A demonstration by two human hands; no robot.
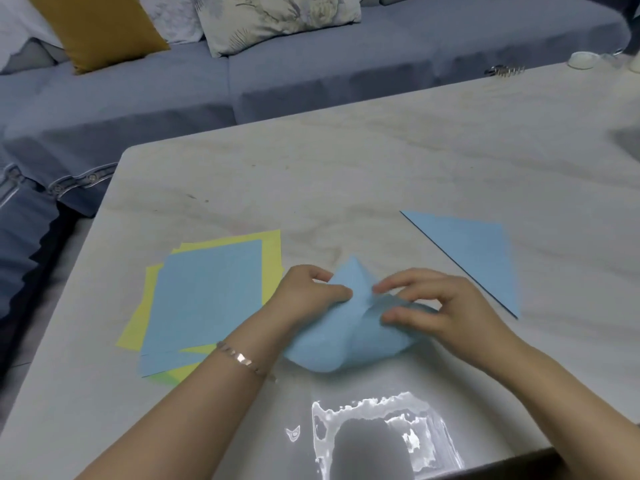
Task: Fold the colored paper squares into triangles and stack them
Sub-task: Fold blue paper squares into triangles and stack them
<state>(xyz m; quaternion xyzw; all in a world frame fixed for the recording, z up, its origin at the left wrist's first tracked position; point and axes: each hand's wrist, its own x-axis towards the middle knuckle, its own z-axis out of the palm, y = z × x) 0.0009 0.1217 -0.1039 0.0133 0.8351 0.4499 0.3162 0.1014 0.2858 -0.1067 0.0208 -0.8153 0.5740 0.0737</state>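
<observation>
Blue sheet (346,330) mid-fold, bulging off counter (346,168) between flat pile (207,299) and finished triangle (474,258) | left hand (308,289) pinches its raised corner, right hand (446,306) fingers (398,284) pinch the flap | risk: corners may misalign, skewing crease; loose pinch could let paper spring open

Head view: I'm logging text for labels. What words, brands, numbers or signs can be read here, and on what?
None can be read.
The blue sheet, the stack of blue and yellow squares, the folded blue triangle and the table bear no writing.
The small white items at the far corner are too blurred to tell.
</observation>
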